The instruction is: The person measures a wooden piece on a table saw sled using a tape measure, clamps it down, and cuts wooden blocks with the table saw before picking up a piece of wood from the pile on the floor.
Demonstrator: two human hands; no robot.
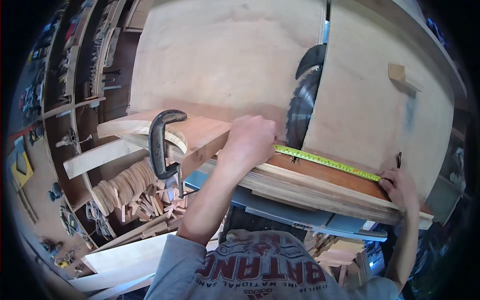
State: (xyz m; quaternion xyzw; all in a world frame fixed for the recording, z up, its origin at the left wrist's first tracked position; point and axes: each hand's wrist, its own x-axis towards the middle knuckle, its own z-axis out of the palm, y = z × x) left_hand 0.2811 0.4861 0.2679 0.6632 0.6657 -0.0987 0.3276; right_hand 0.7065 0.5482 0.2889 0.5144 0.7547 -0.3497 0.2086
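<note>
A yellow tape measure (327, 162) is stretched between my two hands, along the front of the saw table. My left hand (252, 139) is closed at the tape's left end, beside the clamped wooden block; its fingers hide what they wrap round. My right hand (400, 186) has its fingertips closed on the tape's right end, over a reddish-brown board strip (345, 175). A black C-clamp (159, 145) grips the thick wooden block (210, 135) at the table's front left. Just beyond the tape stands a toothed circular saw blade (302, 107).
Behind the blade is a black riving-knife piece (310, 57). A small wood block (397, 73) sits on the plywood tabletop (225, 55) at right. Shelves (75, 95) with tools line the left. Rounded wood pieces (125, 185) and offcuts (150, 205) are piled below the clamp.
</note>
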